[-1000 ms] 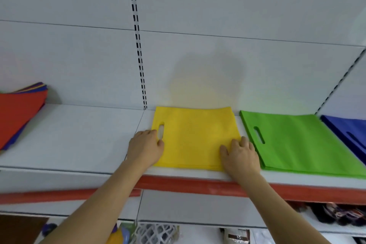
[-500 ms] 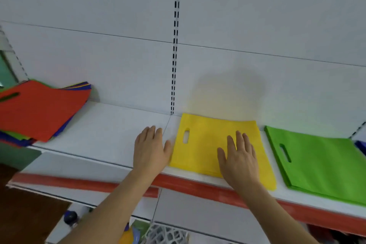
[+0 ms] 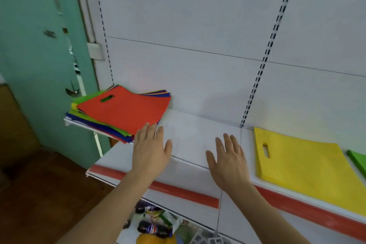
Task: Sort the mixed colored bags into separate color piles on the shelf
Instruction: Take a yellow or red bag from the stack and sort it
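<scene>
The mixed pile (image 3: 118,115) sits at the far left end of the white shelf (image 3: 198,134), a loose, fanned stack topped by an orange-red bag (image 3: 126,111) with a die-cut handle slot, and green, blue and yellow edges poking out beneath it. Its left corner overhangs the shelf end beside the teal wall (image 3: 29,45). The yellow bags (image 3: 301,164) lie flat to the right, squared up, handle slot toward the left, with a sliver of a green bag (image 3: 358,159) just beyond at the frame's right edge. Between the two piles the shelf surface is bare white. The left hand (image 3: 151,148) hovers there with fingers straight and spread, holding nothing, fingertips just short of the mixed pile's near right corner. The right hand (image 3: 227,156) is likewise flat and spread, holding nothing, just left of the yellow bags. A red strip (image 3: 178,192) runs along the shelf's near edge.
</scene>
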Motion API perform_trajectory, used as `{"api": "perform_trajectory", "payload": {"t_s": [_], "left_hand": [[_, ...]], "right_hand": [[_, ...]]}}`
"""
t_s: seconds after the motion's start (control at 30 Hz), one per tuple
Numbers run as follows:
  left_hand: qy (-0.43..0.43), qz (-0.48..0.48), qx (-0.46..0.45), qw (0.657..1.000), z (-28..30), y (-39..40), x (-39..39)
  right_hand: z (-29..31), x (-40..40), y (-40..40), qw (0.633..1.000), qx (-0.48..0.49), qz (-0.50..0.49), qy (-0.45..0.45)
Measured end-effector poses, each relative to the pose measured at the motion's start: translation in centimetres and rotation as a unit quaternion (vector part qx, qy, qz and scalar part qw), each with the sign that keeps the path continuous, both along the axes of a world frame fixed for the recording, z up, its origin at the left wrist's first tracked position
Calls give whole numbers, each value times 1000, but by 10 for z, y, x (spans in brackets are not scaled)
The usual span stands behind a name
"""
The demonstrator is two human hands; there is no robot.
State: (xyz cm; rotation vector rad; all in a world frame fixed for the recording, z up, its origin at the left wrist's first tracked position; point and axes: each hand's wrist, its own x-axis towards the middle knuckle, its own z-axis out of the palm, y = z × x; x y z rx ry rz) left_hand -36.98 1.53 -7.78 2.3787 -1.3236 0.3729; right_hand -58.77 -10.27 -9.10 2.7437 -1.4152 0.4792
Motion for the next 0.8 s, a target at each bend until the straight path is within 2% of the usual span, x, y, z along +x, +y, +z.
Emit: {"api": "perform_trajectory", "payload": {"t_s": [0.3,0.6,0.8], "left_hand": [[17,52,25,998,1,56,117],[-9,84,57,995,-2,43,218],[-21,80,89,993,-5,16,271]], "right_hand": [[4,135,42,998,2,60,6],[1,257,13,997,4,79,-13],[-3,314,-12,996,32,83,16]]}}
